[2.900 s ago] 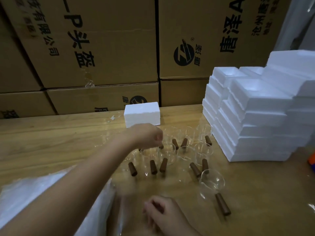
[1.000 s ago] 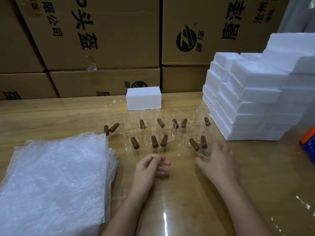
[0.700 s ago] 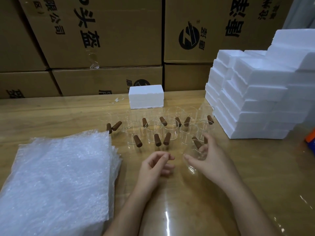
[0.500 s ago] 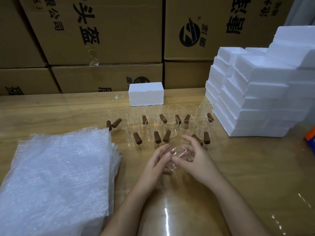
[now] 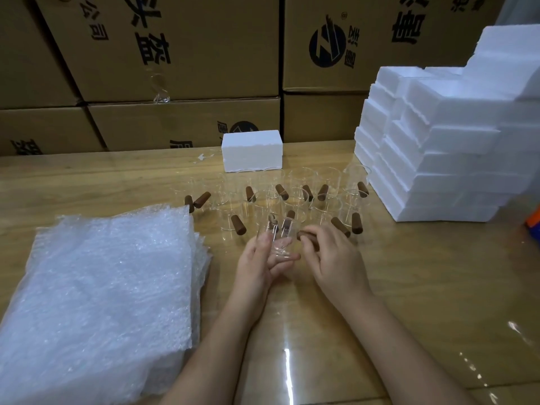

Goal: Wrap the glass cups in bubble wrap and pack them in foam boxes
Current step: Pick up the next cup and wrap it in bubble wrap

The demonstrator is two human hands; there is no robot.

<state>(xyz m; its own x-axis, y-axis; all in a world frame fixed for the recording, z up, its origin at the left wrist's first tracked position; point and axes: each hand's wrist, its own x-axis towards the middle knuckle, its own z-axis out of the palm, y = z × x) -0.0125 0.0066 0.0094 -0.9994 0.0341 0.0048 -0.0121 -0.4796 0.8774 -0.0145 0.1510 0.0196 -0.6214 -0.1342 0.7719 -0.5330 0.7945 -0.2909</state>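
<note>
**Holding One Glass Cup Just Above the Desk, Both Hands Engaged**

Watching from my remote station, I see the left hand (image 5: 258, 260) cradling a clear glass cup (image 5: 280, 241), its fingers curled round the smooth wall. The right hand (image 5: 336, 258) pinches the cup's brown, peg-shaped handle (image 5: 306, 236). The cup sits between the two hands, lifted just off the desk (image 5: 409, 287), whose pale wood grain lies under a glossy film that throws back streaks of light.

Directly beyond the hands, the other cups (image 5: 325, 210) stand upright in loose rows. Their glass is almost invisible against the wood, and the stubby brown handles point every which way. Behind them a single foam box (image 5: 251, 150), white and grainy with rough edges, rests near the back of the desk.

At my left lies a thick pile of bubble wrap (image 5: 102, 302), its crinkled, translucent sheets squared up roughly, the near corner close to the left forearm. At my right a stepped stack of foam boxes (image 5: 438, 156) rises well above the cups and touches the end of their rows.

Brown cardboard cartons (image 5: 190, 54), printed with black characters and a round logo, wall off the far side. An orange and blue object (image 5: 534, 223) is cut off at the right edge; I cannot tell what it is.
</note>
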